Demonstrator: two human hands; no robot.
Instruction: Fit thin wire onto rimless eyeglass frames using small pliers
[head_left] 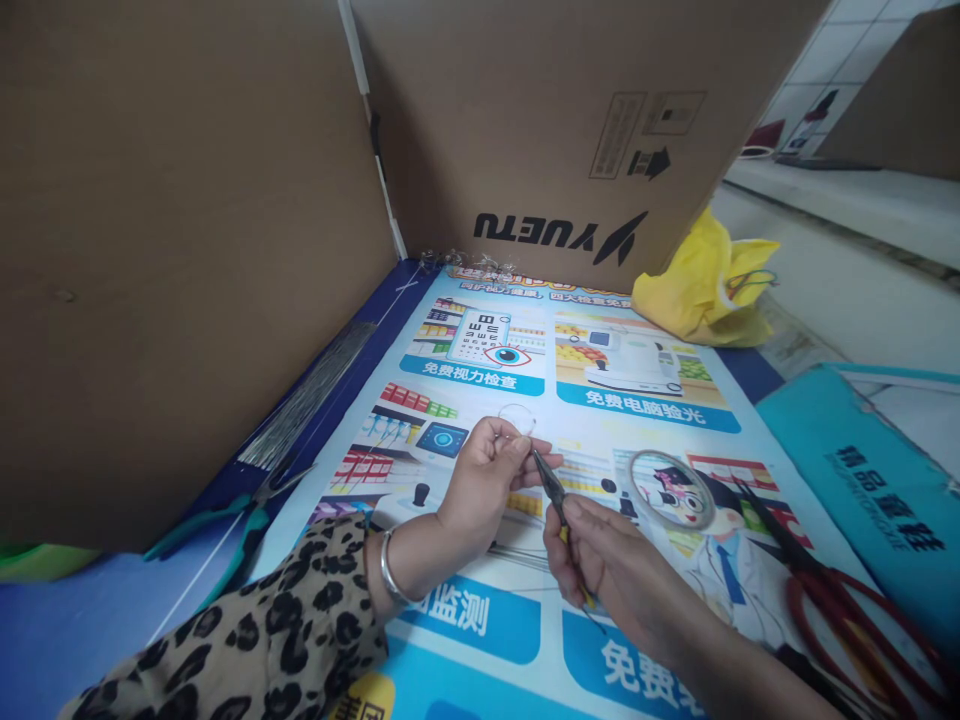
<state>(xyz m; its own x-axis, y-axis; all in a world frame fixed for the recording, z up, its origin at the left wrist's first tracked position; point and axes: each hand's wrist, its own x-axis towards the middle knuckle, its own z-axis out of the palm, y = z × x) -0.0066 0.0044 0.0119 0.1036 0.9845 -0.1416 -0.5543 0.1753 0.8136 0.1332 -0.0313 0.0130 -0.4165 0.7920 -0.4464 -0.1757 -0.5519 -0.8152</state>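
A thin wire bent into a loop (517, 405) is pinched between the thumb and fingers of my left hand (484, 478). My right hand (604, 555) is wrapped round the handles of needle-nose pliers (552, 484). The plier tips meet the wire right at my left fingertips; whether the jaws are closed on it is too small to tell. Both hands are above a printed poster sheet (517, 630). More thin wire lengths (517, 552) lie on the sheet between my wrists.
Green-handled cutters (251, 520) and a bundle of straight wires (311, 395) lie left. Red-handled scissors (832, 600) and a tape roll (671, 490) lie right. Cardboard panels (525, 130) stand behind, with small wire pieces (472, 262) at their foot. A yellow bag (697, 285) and teal box (877, 480) sit right.
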